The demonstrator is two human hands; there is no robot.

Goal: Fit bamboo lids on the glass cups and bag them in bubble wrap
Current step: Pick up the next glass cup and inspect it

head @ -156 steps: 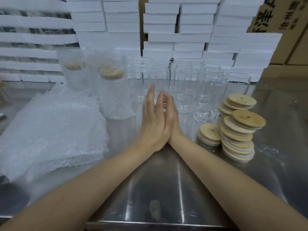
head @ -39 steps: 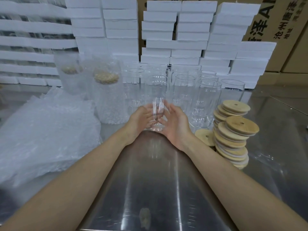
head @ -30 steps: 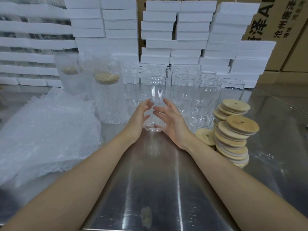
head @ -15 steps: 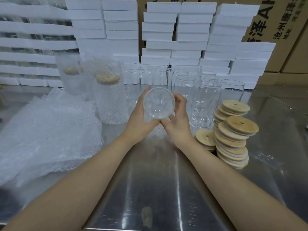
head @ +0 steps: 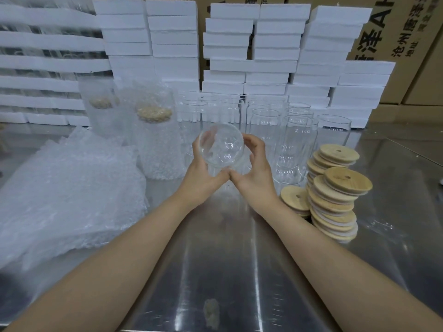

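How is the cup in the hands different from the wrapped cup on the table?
The held cup is bare glass; the wrapped cup is covered in bubble wrap. The held cup has no lid; the wrapped cup shows a bamboo lid on top. The held cup is tipped in the left hand and right hand; the wrapped cup stands upright on the table. Both seem the same tall cup.
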